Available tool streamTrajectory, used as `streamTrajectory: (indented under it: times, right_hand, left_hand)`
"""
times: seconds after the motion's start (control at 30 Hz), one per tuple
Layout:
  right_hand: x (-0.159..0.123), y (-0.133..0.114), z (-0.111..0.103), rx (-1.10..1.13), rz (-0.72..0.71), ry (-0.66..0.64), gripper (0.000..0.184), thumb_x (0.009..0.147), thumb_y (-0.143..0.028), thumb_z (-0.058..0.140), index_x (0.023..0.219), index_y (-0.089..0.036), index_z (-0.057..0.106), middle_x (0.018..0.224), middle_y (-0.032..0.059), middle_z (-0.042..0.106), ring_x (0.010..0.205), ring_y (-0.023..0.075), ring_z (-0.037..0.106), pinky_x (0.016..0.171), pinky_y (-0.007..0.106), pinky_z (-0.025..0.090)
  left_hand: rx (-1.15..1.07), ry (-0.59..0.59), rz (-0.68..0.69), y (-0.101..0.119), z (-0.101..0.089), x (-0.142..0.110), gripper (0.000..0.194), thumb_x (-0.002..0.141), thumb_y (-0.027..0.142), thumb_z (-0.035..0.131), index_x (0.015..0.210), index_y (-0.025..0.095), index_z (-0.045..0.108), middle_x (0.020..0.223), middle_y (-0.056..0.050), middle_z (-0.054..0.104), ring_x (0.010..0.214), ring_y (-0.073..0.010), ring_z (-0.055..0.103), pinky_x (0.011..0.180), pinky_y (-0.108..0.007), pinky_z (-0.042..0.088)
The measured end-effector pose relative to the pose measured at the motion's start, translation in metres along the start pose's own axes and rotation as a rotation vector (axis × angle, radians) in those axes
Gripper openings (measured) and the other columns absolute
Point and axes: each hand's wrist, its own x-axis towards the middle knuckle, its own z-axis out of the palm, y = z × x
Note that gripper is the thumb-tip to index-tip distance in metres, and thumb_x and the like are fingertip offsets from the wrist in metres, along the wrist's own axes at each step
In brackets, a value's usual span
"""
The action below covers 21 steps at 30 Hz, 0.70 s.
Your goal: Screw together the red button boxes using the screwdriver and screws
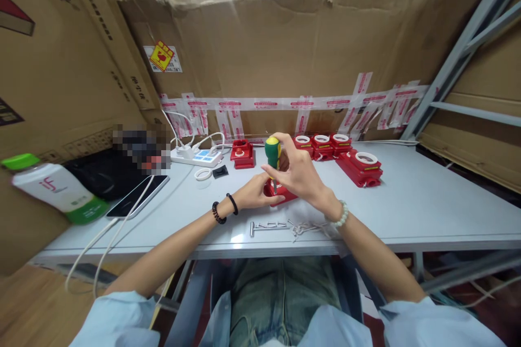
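My right hand (299, 168) grips the handle of a green and yellow screwdriver (272, 153). Its shaft points straight down at a red housing (287, 196) on the table. Around the near left side of that housing, my left hand (258, 191) is closed, holding it against the tabletop; part of the housing is hidden by both hands. Just in front of them lie a small metal T-shaped tool (264, 227) and several loose screws (299, 227). Behind my left hand are a white ring (202, 174) and a small black part (220, 171).
Several red housings with white rings (322, 146) stand at the back right, a larger one (360, 168) nearer. Another red housing (242, 154) sits beside a white power strip (197, 156). Leftward are a phone (138, 198) with a cable and a bottle (57, 187). Cardboard (260, 49) walls the back.
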Motion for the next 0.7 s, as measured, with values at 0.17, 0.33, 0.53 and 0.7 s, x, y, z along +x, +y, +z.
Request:
streamTrajectory:
  times: [0.17,0.33,0.53,0.7]
  right_hand:
    - [0.016,0.010,-0.027,0.324,-0.022,-0.295,0.059,0.081,-0.034,0.068,0.134,-0.027,0.042,0.081,-0.0027,0.061,0.071,0.0155,0.064,0.063,0.029,0.055]
    - [0.020,0.014,-0.028,0.531,-0.005,-0.415,0.054,0.082,-0.022,0.063,0.131,-0.026,0.041,0.093,0.0013,0.064,0.087,0.0182,0.069,0.075,0.034,0.059]
    - [0.014,0.012,-0.012,0.492,0.064,-0.287,0.048,0.076,-0.013,0.056,0.121,-0.025,0.042,0.092,0.0007,0.063,0.078,0.0153,0.067,0.073,0.033,0.058]
    - [0.013,0.013,-0.005,0.435,0.030,-0.183,0.046,0.077,-0.014,0.055,0.120,-0.022,0.041,0.089,0.0001,0.064,0.079,0.0145,0.065,0.076,0.032,0.055]
  left_hand:
    - [0.017,-0.003,0.020,0.000,-0.003,0.001,0.040,0.080,0.049,0.068,0.100,0.015,0.060,0.078,-0.002,0.063,0.066,-0.0160,0.057,0.060,-0.027,0.046]
    - [0.049,0.004,0.037,-0.002,-0.004,-0.002,0.052,0.080,0.052,0.068,0.115,0.015,0.057,0.099,-0.009,0.066,0.084,-0.0230,0.062,0.075,-0.035,0.050]
    - [-0.017,0.294,0.016,0.009,-0.010,-0.008,0.044,0.085,0.047,0.065,0.118,0.018,0.062,0.111,-0.010,0.068,0.101,-0.0244,0.060,0.089,-0.037,0.047]
    - [-0.171,0.237,-0.054,0.016,-0.010,-0.004,0.026,0.086,0.042,0.065,0.082,0.018,0.075,0.090,-0.005,0.075,0.086,-0.0199,0.063,0.075,-0.030,0.046]
